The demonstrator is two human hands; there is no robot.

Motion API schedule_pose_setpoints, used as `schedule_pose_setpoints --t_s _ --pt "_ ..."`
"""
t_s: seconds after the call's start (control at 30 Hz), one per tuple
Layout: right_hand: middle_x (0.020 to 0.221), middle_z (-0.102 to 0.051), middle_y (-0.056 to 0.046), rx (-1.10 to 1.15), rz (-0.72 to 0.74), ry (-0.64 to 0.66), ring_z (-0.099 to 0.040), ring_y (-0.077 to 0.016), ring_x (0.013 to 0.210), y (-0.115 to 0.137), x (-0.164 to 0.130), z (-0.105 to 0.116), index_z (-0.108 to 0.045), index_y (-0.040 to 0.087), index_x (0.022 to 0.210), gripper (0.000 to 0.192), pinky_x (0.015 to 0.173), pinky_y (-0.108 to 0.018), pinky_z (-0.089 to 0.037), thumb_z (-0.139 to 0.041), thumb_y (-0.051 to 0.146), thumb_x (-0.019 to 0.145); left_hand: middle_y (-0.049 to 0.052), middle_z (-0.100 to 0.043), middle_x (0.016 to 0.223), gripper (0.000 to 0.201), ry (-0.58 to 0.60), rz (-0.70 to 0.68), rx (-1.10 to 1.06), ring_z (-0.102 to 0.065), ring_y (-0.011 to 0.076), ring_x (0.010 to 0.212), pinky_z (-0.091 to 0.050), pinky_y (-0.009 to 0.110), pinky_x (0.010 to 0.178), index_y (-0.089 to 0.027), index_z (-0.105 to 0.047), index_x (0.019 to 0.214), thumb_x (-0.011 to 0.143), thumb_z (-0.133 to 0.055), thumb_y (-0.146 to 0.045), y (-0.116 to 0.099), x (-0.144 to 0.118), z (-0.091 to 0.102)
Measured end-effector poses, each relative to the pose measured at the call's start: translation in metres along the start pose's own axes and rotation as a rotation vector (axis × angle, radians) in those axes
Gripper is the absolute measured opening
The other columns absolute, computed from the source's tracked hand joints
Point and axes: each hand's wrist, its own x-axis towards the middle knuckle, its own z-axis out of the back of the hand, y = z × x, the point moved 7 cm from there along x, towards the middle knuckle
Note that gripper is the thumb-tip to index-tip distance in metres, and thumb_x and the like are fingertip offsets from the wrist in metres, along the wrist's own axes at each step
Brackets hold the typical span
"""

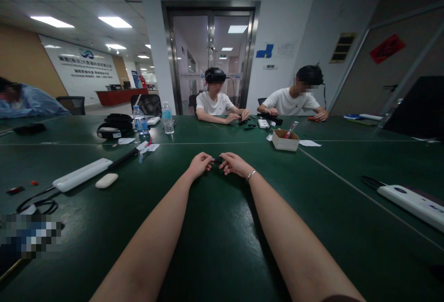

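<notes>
Both my arms reach forward over the dark green table (208, 228). Between my hands, just above or on the tabletop, is a small dark, slim object (217, 160) with a paler bit at its left end; it is too small to name. My left hand (200, 165) pinches that left end, thumb and fingertips together. From the other side my right hand (236, 165), a bracelet (251, 175) on its wrist, has its fingertips closed on the dark end. Its lower fingers are curled, and part of the object is hidden by the fingers.
Ahead stands a small open box (285, 141) with a tool in it. Two water bottles (140, 120) and a black case (115, 126) are at the far left. Nearer left lie a white power strip (83, 175) and a white mouse (107, 181). Other people sit across the table.
</notes>
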Motion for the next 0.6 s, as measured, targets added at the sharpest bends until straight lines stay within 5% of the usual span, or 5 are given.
schedule_pose_setpoints --t_s 0.17,0.37,0.5,0.6 --pt "0.08 -0.053 0.002 0.034 0.076 0.087 -0.058 -0.0058 0.049 0.0072 -0.0038 -0.0048 -0.042 0.022 0.111 0.043 0.052 -0.021 -0.055 -0.063 0.011 0.076 0.003 -0.06 0.068 0.012 -0.03 0.02 -0.023 -0.051 0.0054 0.048 -0.042 0.017 0.046 -0.012 -0.051 0.079 0.079 -0.055 -0.023 -0.0011 -0.0016 0.001" --pt "0.073 -0.056 -0.003 -0.012 -0.002 0.038 -0.054 -0.0064 0.042 0.0016 -0.0015 -0.0023 -0.045 0.015 0.105 0.019 0.042 -0.018 -0.051 -0.049 0.022 0.088 0.003 -0.061 0.068 0.012 -0.006 0.019 -0.025 -0.051 0.0056 0.049 -0.042 0.017 0.046 -0.012 -0.051 0.079 0.078 -0.056 -0.022 -0.0013 -0.002 -0.0011" --pt "0.083 -0.055 0.001 0.034 0.056 0.1 -0.062 -0.0086 0.053 0.0053 -0.0019 -0.0046 -0.041 0.023 0.11 0.043 0.052 -0.021 -0.055 -0.061 0.007 0.076 0.004 -0.061 0.069 0.01 -0.002 0.015 -0.012 -0.051 0.0059 0.05 -0.042 0.017 0.047 -0.012 -0.051 0.079 0.08 -0.053 -0.022 -0.001 -0.0014 -0.0009" --pt "0.078 -0.058 -0.002 0.026 0.011 0.079 -0.062 -0.0103 0.052 0.0014 0.0 -0.0034 -0.042 0.018 0.108 0.03 0.05 -0.021 -0.054 -0.057 0.019 0.082 0.004 -0.061 0.069 0.012 0.002 0.015 -0.003 -0.051 0.0059 0.05 -0.042 0.017 0.047 -0.012 -0.051 0.079 0.079 -0.055 -0.023 -0.0009 -0.001 -0.0014"
